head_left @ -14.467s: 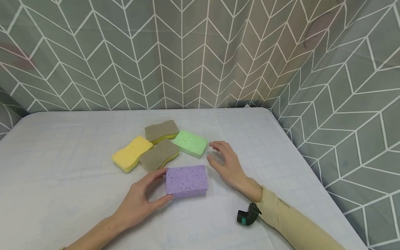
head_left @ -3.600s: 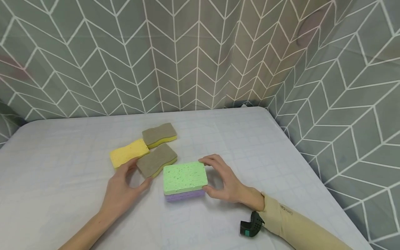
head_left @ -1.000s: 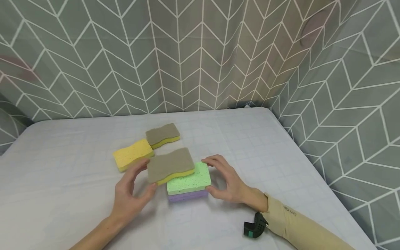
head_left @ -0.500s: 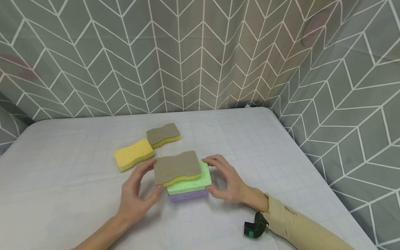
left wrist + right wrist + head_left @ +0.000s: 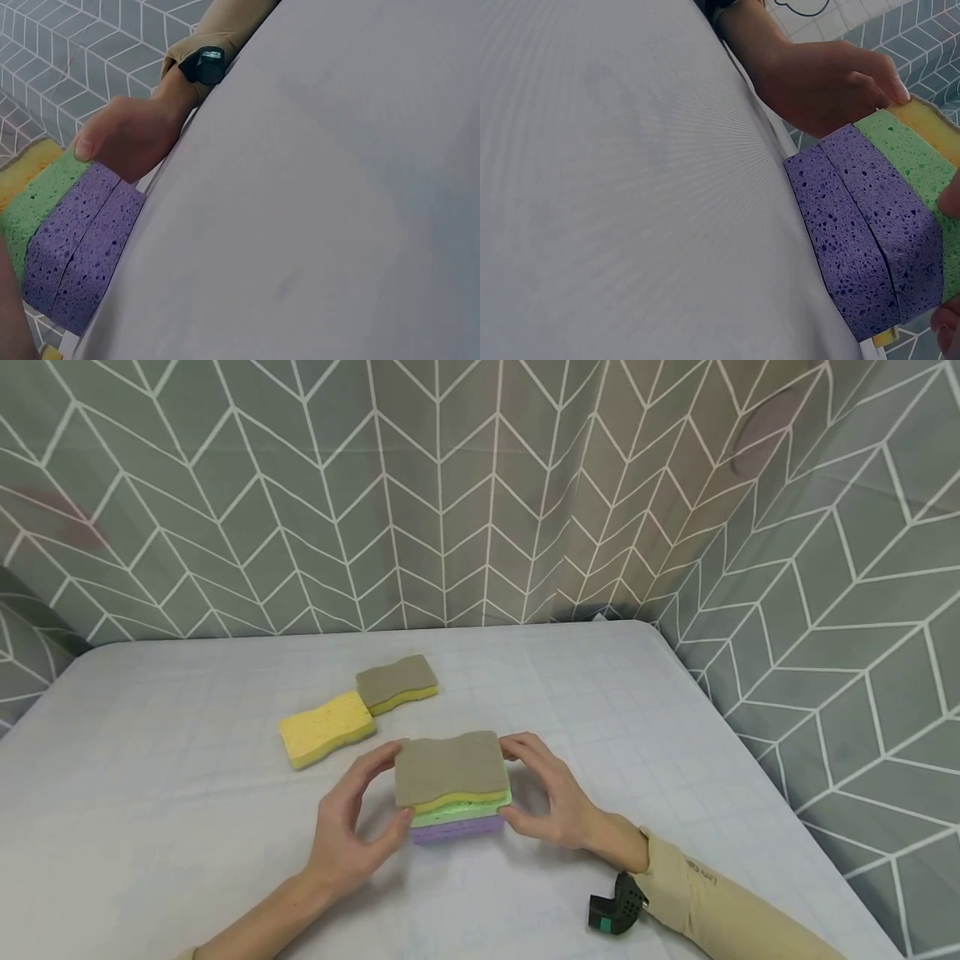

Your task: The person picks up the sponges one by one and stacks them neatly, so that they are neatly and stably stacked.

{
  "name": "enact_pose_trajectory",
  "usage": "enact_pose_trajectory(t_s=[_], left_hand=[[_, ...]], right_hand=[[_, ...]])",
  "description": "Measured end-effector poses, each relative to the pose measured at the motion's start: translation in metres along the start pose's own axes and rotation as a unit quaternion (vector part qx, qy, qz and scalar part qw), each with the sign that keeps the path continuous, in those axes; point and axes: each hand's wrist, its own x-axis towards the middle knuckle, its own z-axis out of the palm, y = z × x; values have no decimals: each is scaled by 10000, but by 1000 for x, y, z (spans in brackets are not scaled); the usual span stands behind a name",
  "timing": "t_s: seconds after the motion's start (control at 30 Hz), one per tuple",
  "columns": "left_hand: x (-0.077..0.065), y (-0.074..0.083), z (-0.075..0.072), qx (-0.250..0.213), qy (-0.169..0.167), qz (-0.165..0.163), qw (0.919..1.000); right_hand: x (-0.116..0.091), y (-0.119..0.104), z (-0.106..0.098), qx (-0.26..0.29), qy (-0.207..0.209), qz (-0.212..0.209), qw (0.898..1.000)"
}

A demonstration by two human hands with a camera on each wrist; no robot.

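A stack of sponges stands on the table between my two hands. Two purple sponges (image 5: 855, 232), one on the other, form its base, as both wrist views show. On them lies a green sponge (image 5: 459, 812). The top layer is a yellow sponge with a grey-brown scouring side (image 5: 452, 767) facing up. My left hand (image 5: 347, 835) pinches this top sponge by its left end, thumb at the near corner and fingers at the far one. My right hand (image 5: 553, 800) holds the right end of the green sponge between thumb and fingers.
Behind the stack to the left lie a yellow sponge (image 5: 327, 729), yellow face up, and another scouring sponge (image 5: 397, 682), grey-brown side up, touching at their corners. A white cloth covers the table (image 5: 180, 777). Patterned curtains (image 5: 465, 485) hang behind and at the right.
Earlier the right hand brought the green sponge onto the purple ones. Since then the left hand has lifted a scouring sponge from the group and carried it right, onto the green one.
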Motion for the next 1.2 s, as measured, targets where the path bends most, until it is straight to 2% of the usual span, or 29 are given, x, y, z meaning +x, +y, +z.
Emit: enact_pose_trajectory(t_s=[0.47,0.67,0.9,1.2], left_hand=[[3,1,5,81,-144,65,9998],[0,1,5,-12,-108,-76,9999],[-4,4,0,-24,-16,-254,9997],[-4,4,-3,63,-272,-362,9990]], right_hand=[[3,-2,-1,-3,109,-223,9997],[7,-4,1,-110,439,-403,9982],[10,-6,9,-109,497,-255,9984],[7,-8,7,-180,616,-373,9972]])
